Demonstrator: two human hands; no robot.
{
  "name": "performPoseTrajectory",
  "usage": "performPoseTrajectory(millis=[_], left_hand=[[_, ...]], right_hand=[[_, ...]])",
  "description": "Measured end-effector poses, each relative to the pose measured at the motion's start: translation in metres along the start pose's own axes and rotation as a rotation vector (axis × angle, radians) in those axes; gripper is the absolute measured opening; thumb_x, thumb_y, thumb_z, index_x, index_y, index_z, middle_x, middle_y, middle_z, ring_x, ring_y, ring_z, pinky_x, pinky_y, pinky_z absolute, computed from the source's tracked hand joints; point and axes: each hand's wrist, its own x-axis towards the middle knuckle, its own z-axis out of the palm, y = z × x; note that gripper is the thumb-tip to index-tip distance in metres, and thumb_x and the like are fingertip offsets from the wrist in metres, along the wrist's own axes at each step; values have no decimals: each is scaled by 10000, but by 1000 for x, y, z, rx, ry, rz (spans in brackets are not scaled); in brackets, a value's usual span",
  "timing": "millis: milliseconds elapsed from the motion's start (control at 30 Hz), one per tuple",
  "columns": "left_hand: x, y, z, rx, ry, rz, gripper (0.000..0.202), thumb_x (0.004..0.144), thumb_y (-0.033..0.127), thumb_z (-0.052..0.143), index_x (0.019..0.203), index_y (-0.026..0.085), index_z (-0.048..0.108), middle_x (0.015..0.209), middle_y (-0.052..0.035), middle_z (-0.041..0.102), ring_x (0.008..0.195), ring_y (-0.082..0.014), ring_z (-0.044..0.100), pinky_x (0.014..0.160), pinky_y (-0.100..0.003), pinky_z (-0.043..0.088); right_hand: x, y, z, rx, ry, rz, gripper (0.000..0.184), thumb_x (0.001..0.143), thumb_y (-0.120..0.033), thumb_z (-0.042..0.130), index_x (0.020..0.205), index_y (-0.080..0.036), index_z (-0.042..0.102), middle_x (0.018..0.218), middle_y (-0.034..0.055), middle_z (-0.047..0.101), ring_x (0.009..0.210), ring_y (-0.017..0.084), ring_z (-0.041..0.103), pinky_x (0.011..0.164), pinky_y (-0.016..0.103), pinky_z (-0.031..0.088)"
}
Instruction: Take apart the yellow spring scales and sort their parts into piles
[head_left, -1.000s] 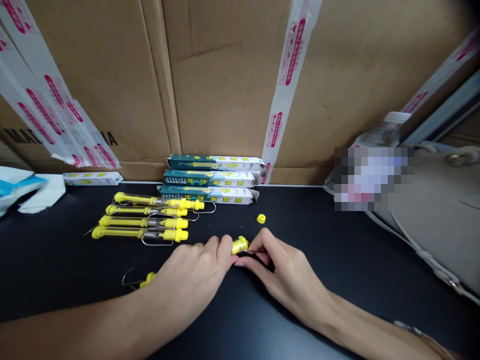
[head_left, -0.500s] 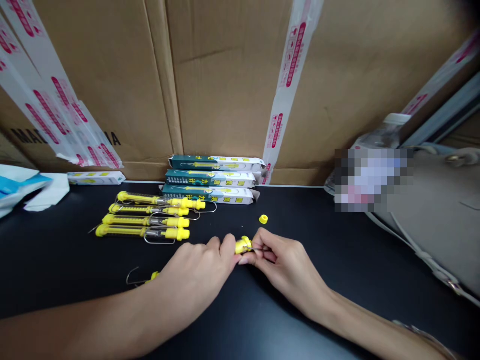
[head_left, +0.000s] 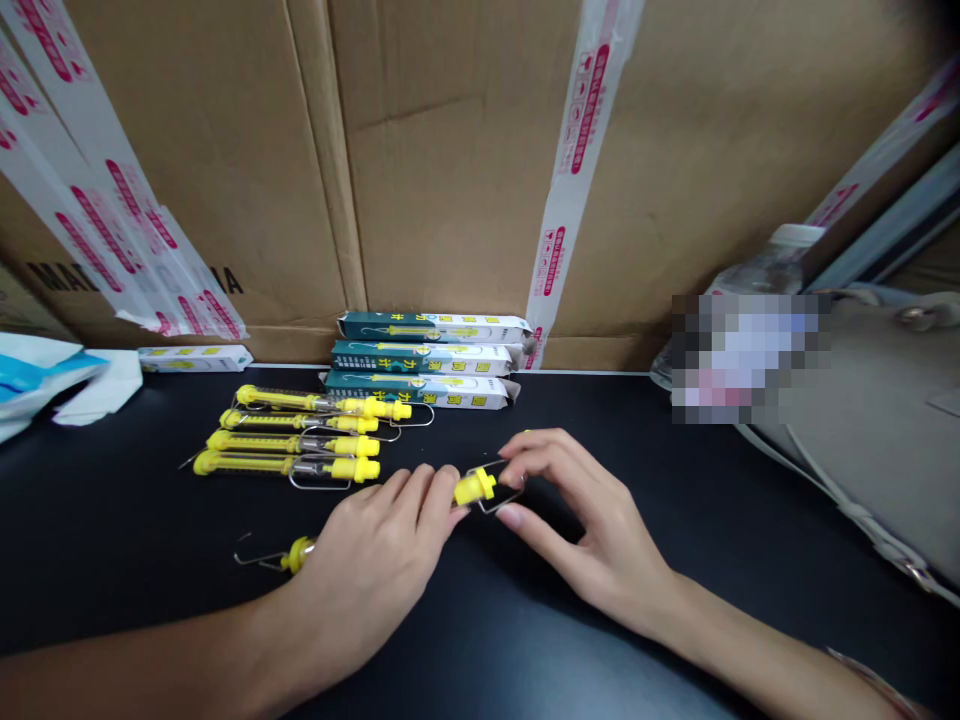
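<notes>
My left hand [head_left: 382,560] lies over a yellow spring scale [head_left: 474,487] on the black table [head_left: 112,540], fingers curled round its body. The scale's yellow end sticks out past my fingertips, and its hooked end [head_left: 289,556] shows behind my wrist. My right hand [head_left: 577,520] arches over the wire loop [head_left: 499,485] at the scale's yellow end, fingers spread, thumb and forefinger touching the wire. The small yellow cap seen earlier is hidden behind my right fingers.
Several finished yellow spring scales [head_left: 289,440] lie in a row at the left. Three printed boxes [head_left: 424,358] are stacked against the cardboard cartons [head_left: 450,180]. Another box [head_left: 195,356] and white packets [head_left: 67,385] lie far left. A water bottle [head_left: 757,270] and a grey bag [head_left: 862,420] sit right.
My right hand has lifted and opened out over the wire loop, now covering the small yellow cap. My left hand has flattened and rolled the scale; the hooked end shifted slightly left.
</notes>
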Motion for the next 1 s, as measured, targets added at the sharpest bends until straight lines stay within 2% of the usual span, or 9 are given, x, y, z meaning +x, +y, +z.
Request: performPoseTrajectory(millis=[100, 167, 233, 333, 467, 533, 633, 800, 1000], left_hand=[[-1, -1, -3, 21, 5, 25, 190, 981, 121, 416, 1147, 75, 495, 882, -84, 662, 763, -241, 684, 642, -364, 521], [-1, -1, -4, 26, -9, 39, 213, 948, 70, 419, 1144, 87, 501, 887, -82, 659, 759, -243, 673, 671, -373, 514], [-2, -1, -5, 3, -26, 32, 234, 925, 53, 421, 1139, 97, 505, 890, -82, 655, 769, -246, 664, 692, -379, 504], [-1, 0, -5, -106, -97, 6, 215, 946, 107, 426, 1145, 119, 507, 916, -78, 649, 818, -253, 656, 732, -394, 493], [1, -1, -6, -250, -159, -24, 302, 977, 428, 463, 1109, 166, 530, 909, -67, 625, 836, -279, 626, 740, -434, 481], [3, -1, -7, -252, -153, -33, 360, 961, 522, 460, 1022, 179, 549, 865, -56, 610, 801, -282, 613, 720, -443, 474], [4, -1, -7, -197, -137, 3, 339, 978, 501, 444, 910, 188, 552, 773, -26, 597, 715, -260, 607, 664, -416, 461], [4, -1, -5, -212, -106, 46, 405, 931, 568, 506, 800, 185, 525, 645, 17, 590, 565, -207, 621, 529, -323, 410], [6, -3, -6, -228, -130, 41, 431, 885, 601, 568, 767, 191, 505, 598, 41, 623, 517, -182, 650, 451, -271, 349]], right_hand=[[0, 0, -1, -28, -11, 30, 289, 977, -194, 485, 1261, -220, 535, 1252, 124, 567, 1085, 219, 587, 900, 382, 534], [0, 1, -1, -68, -89, -15, 317, 990, -168, 452, 1287, -235, 540, 1262, 113, 590, 1148, 229, 569, 964, 411, 499], [-2, 3, 0, -56, -171, -59, 306, 1001, -151, 429, 1263, -236, 564, 1182, 96, 642, 1103, 217, 598, 947, 388, 502], [-3, 5, 2, -16, -195, -38, 237, 1012, -157, 428, 1143, -215, 616, 1000, 58, 686, 883, 172, 649, 796, 296, 523], [-2, 1, 2, -35, -156, 116, 142, 995, -216, 504, 898, -202, 608, 783, -3, 655, 669, 129, 607, 641, 242, 473], [-2, -5, 2, -62, -147, 129, 156, 989, -224, 505, 849, -202, 570, 776, 2, 623, 680, 139, 585, 637, 252, 456], [-3, -15, 3, -75, -162, 92, 178, 995, -204, 442, 834, -206, 518, 825, 26, 579, 757, 167, 561, 676, 281, 447], [-7, -19, 8, -65, -306, 169, 244, 1025, -189, 318, 808, -228, 424, 748, -9, 516, 656, 150, 490, 630, 281, 408], [-11, -16, 12, 18, -274, 230, 213, 1016, -182, 305, 829, -236, 392, 698, -36, 470, 589, 132, 450, 549, 255, 354]])
